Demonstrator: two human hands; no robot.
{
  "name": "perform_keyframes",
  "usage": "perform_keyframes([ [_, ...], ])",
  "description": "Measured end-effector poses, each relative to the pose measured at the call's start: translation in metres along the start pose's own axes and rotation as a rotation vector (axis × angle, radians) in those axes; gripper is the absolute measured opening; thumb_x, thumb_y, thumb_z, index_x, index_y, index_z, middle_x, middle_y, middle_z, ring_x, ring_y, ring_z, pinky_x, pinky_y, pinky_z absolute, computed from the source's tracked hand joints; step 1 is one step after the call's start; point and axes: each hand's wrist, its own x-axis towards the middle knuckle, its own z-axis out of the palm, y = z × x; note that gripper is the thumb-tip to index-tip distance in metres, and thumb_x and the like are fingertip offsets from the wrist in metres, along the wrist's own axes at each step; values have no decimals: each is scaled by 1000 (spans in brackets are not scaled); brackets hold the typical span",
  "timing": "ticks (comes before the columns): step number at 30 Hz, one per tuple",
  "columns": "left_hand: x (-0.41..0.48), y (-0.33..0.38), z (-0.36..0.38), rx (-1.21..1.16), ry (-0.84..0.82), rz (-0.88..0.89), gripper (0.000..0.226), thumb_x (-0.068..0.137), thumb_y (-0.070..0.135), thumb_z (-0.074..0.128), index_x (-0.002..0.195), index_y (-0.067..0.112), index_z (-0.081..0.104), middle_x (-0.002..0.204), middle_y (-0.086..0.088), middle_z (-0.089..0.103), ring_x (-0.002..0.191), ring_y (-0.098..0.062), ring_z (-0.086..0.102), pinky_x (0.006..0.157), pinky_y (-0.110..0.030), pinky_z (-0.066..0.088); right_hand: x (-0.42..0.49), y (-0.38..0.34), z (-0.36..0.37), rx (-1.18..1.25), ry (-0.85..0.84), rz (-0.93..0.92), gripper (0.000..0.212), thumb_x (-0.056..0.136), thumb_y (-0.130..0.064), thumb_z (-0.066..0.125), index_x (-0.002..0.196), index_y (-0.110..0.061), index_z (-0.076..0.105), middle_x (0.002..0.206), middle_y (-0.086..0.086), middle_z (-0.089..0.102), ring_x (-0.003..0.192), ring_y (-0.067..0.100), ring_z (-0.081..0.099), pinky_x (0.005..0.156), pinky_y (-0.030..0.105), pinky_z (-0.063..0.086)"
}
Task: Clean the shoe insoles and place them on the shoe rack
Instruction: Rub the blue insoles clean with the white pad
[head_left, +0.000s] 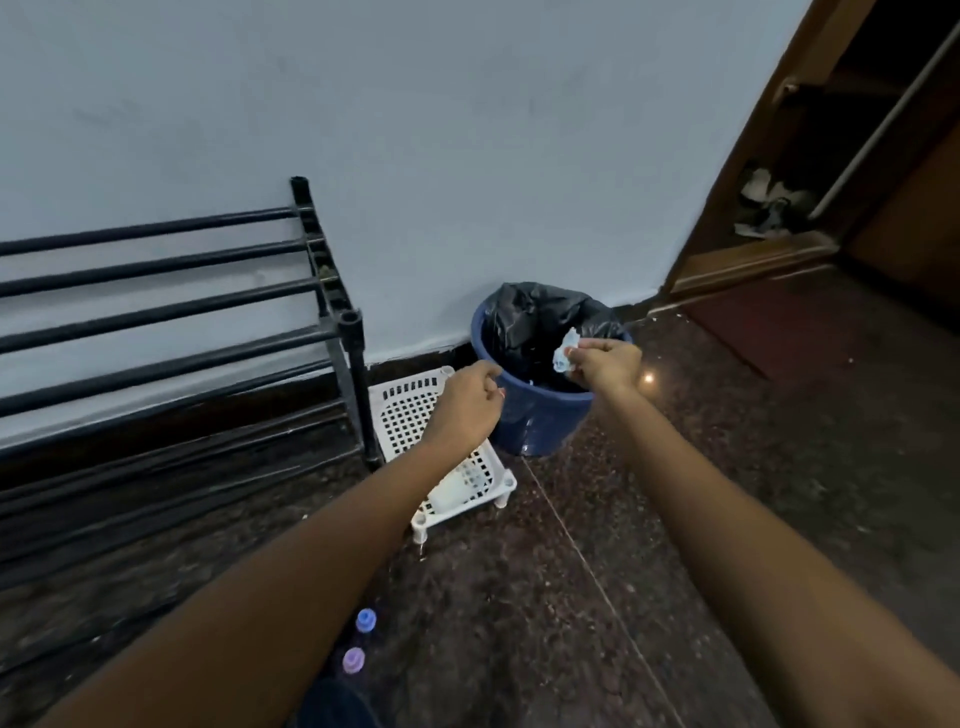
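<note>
A blue bin (540, 423) stands beside a white perforated tray (400, 415).

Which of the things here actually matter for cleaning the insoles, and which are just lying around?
Part of the job:
- crumpled wipe, pinched by the right hand
- blue bin beneath it
- black shoe rack

Probably just lying about:
- white basket
- white bottle
- blue cap and purple cap on the floor
</note>
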Motion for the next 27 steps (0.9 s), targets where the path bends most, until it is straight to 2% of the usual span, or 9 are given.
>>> perform_keyframes([
  [4, 28, 4, 3, 6, -28, -1, 34, 96, 3, 45, 129, 3, 52, 114, -14, 62, 105, -24, 56, 73, -12, 33, 41, -22, 8, 69, 78, 15, 11, 82, 2, 64, 77, -6, 58, 85, 12, 60, 57, 12, 54, 41, 14, 48],
  [7, 51, 6, 4, 16, -26, 5, 32, 98, 4, 44, 129, 1, 51, 102, -15, 62, 90, -15, 53, 63, -12, 36, 70, -22, 18, 172, 114, 50, 11, 82, 6, 61, 84, -5, 59, 92, 15, 61, 61, 16, 55, 49, 18, 50],
  [9, 66, 7, 9, 24, -21, 0, 33, 98, 7, 46, 130, 3, 50, 103, -12, 60, 89, -16, 53, 72, -19, 39, 85, -13, 21, 163, 150, 62, 19, 83, 9, 56, 99, 0, 61, 94, 17, 63, 63, 19, 56, 59, 24, 52],
  [11, 77, 6, 16, 49, -19, 1, 34, 98, 9, 47, 131, 4, 50, 116, -14, 59, 99, -22, 56, 84, -27, 42, 95, 0, 22, 146, 167, 74, 27, 84, 12, 50, 109, 5, 58, 81, 14, 61, 57, 15, 53, 57, 23, 50],
  [14, 88, 5, 30, 60, -39, 5, 35, 98, 8, 47, 132, 4, 49, 125, -17, 55, 110, -29, 55, 92, -32, 42, 99, 22, 24, 145, 148, 87, 24, 85, 12, 47, 106, 7, 58, 67, 8, 55, 54, 14, 50, 50, 20, 47],
  [17, 93, 5, 44, 53, -41, 21, 35, 97, 8, 47, 132, 4, 48, 122, -17, 57, 97, -24, 57, 86, -32, 44, 100, 43, 27, 141, 127, 84, 18, 85, 11, 50, 99, 5, 60, 74, 14, 59, 57, 17, 54, 55, 22, 49],
  [20, 93, 1, 54, 49, -29, 36, 34, 97, 8, 48, 131, 5, 49, 116, -16, 59, 87, -17, 54, 84, -33, 46, 94, 56, 28, 169, 99, 60, 14, 84, 11, 53, 95, 6, 61, 69, 10, 59, 59, 14, 55, 60, 22, 52],
  [23, 88, -9, 58, 51, -27, 29, 34, 96, 7, 48, 130, 4, 50, 119, -16, 58, 101, -26, 58, 88, -33, 44, 80, 63, 30, 180, 55, 1, 12, 85, 8, 56, 95, 5, 62, 70, 7, 60, 64, 13, 58, 63, 20, 53],
  [27, 75, -37, 56, 43, 2, 0, 33, 96, 3, 45, 128, 1, 52, 116, -15, 61, 108, -28, 57, 82, -23, 38, 49, 76, 38, 47, 17, -205, 12, 87, 2, 56, 95, 0, 65, 72, 2, 62, 69, 11, 60, 67, 18, 52],
])
